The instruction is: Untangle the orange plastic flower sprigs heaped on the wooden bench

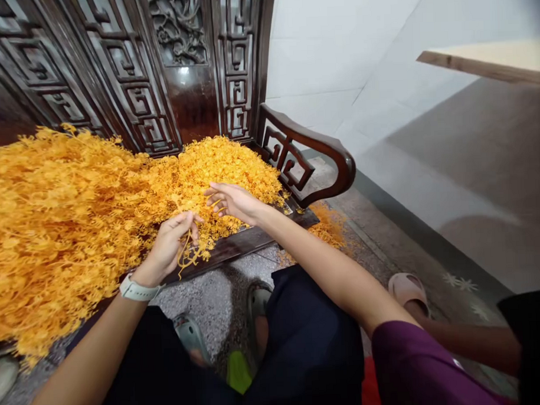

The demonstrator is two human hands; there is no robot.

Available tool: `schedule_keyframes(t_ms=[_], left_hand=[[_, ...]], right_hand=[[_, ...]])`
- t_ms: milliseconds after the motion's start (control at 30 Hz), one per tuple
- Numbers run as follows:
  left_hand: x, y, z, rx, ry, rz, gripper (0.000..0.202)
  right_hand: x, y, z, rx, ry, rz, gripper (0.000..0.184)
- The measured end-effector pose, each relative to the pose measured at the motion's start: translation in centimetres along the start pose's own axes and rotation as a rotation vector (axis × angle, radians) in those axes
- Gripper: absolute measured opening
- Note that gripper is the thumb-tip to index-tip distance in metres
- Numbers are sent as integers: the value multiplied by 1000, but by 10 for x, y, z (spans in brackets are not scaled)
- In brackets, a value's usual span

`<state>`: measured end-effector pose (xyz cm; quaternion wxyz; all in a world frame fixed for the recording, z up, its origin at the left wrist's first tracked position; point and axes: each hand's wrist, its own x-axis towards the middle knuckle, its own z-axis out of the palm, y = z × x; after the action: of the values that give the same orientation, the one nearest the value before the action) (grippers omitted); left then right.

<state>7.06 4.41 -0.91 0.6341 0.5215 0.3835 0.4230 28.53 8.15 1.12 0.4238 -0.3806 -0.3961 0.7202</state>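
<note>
My left hand point(170, 244), with a pale watch at the wrist, is closed in a pinch on a yellow plastic flower sprig point(184, 257). The sprig's thin curled stem hangs below the fingers. Just to the right, my right hand point(234, 202) hovers over the yellow pieces with its fingers apart and nothing visible in them. A large heap of yellow plastic flower sprigs point(62, 215) spreads across the left of the bench. It runs into a mound of smaller yellow pieces point(228, 162) at the right end, behind my hands.
The dark carved wooden bench has a curved armrest point(328, 153) at right and a lattice back point(193, 102). Yellow bits point(328, 227) lie on the floor beside it. A light board edge point(482, 65) juts in at upper right. Another person's foot in a pink sandal point(408, 289) is at right.
</note>
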Motion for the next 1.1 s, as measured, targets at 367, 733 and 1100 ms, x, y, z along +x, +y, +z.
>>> schedule_keyframes(t_ms=[367, 733, 1100], left_hand=[[-2, -5, 7, 215, -42, 134, 50], [6, -4, 2, 52, -76, 197, 45], [-39, -15, 6, 1, -228, 132, 45]], right_hand=[[-3, 23, 6, -365, -210, -276, 32], [29, 24, 29, -230, 89, -352, 13], [-30, -42, -35, -593, -388, -224, 24]])
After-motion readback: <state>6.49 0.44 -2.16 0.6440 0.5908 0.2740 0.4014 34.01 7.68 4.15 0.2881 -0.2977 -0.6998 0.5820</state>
